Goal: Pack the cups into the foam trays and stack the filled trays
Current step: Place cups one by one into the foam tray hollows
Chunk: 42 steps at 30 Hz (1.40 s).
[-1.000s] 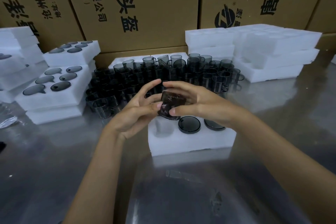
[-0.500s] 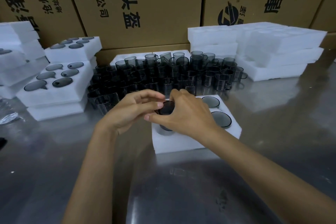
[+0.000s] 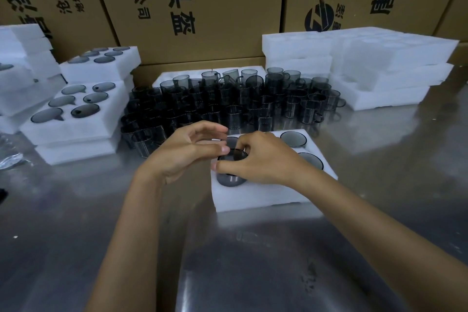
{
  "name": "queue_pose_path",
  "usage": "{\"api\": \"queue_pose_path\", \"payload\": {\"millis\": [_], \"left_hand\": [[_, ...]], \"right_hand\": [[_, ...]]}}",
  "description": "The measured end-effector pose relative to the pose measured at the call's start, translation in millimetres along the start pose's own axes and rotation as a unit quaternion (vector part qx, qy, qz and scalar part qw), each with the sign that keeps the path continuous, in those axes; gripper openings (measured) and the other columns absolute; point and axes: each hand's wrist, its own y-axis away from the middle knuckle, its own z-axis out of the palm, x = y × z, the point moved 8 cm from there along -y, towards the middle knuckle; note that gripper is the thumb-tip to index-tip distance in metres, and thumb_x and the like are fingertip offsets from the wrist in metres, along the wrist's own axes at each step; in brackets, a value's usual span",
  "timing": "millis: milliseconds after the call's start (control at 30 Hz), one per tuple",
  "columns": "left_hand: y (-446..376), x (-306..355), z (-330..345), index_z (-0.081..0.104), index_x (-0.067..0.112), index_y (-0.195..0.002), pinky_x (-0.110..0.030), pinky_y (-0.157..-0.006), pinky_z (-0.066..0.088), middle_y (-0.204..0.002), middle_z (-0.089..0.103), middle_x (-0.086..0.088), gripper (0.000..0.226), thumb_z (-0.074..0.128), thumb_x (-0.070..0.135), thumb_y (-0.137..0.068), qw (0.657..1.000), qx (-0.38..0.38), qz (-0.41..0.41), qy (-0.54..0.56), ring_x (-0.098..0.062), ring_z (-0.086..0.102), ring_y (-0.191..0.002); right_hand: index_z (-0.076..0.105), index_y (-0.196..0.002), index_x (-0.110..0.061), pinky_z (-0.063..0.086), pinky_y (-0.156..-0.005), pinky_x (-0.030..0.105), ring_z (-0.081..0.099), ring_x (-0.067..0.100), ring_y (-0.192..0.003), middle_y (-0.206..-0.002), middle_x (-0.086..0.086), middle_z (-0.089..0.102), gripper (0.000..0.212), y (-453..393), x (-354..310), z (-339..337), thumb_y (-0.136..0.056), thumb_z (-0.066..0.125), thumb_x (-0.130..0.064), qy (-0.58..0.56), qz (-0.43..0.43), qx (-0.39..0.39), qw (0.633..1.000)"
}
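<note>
Steel table (image 3: 76, 210), cup (image 3: 231, 167) now lower in tray (image 3: 253, 195)

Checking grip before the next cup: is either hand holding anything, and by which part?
The right hand pinches a dark cup by its rim and upper wall, over the foam tray. The left hand hangs beside it, fingers loosely curled, holding nothing.

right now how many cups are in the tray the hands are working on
4 visible in the foam tray: two seated at its right, one at the back, one going in near-left. Hands may hide more.
</note>
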Motion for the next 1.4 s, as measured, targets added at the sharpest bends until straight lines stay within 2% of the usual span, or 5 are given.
{"api": "queue_pose_path", "payload": {"millis": [300, 600, 867, 1167, 1400], "left_hand": [[-1, -11, -4, 0.043, 0.044, -0.141, -0.024, -0.106, 0.029, -0.154, 0.033, 0.014, 0.088, 0.079, 0.048, -0.061, 0.995, -0.006, -0.029, -0.092, -0.005, 0.025, -0.145], [-7, -41, 3, 0.031, 0.029, -0.152, -0.022, -0.091, 0.05, -0.133, 0.06, 0.015, 0.095, 0.08, 0.022, -0.07, 0.995, -0.042, -0.083, 0.046, -0.001, 0.062, -0.115], [-7, -53, 9, 0.017, 0.026, -0.156, -0.023, -0.091, 0.048, -0.126, 0.055, 0.019, 0.107, 0.078, 0.013, -0.069, 0.99, -0.05, -0.112, 0.071, 0.0, 0.057, -0.115], [-5, -50, 11, 0.055, 0.019, -0.133, -0.03, -0.099, 0.052, -0.127, 0.068, 0.002, 0.059, 0.073, 0.01, -0.078, 0.992, -0.054, -0.079, 0.085, -0.016, 0.063, -0.12], [-6, -47, 18, 0.048, 0.035, -0.141, -0.044, -0.108, 0.043, -0.13, 0.066, 0.005, 0.075, 0.082, 0.016, -0.077, 0.993, -0.052, -0.05, 0.097, -0.019, 0.062, -0.121]], "right_hand": [[0.063, -0.093, -0.031, 0.038, -0.063, 0.024, 0.053, 0.0, -0.072, -0.065, -0.015, 0.059, 0.039, -4, 18, -13, -0.08, 0.062, -0.068, -0.033, -0.039, 0.002, 0.999], [0.042, -0.141, -0.036, 0.018, -0.106, 0.041, 0.015, 0.01, -0.14, -0.148, -0.014, 0.035, 0.07, -13, 30, -6, -0.082, 0.051, -0.074, 0.093, -0.028, 0.003, 0.995], [0.038, -0.143, -0.039, 0.013, -0.112, 0.045, 0.013, 0.012, -0.145, -0.154, -0.014, 0.03, 0.081, -9, 45, 9, -0.075, 0.045, -0.083, 0.112, 0.002, -0.023, 0.993], [0.047, -0.138, -0.035, 0.019, -0.111, 0.046, 0.027, 0.013, -0.141, -0.147, -0.013, 0.045, 0.072, -2, 48, -11, -0.081, 0.048, -0.079, 0.085, 0.027, 0.037, 0.995], [0.067, -0.109, -0.017, 0.04, -0.099, 0.042, 0.057, 0.027, -0.116, -0.105, 0.0, 0.066, 0.055, 53, 138, -49, -0.095, 0.041, -0.063, -0.077, 0.24, 0.154, 0.955]]}}
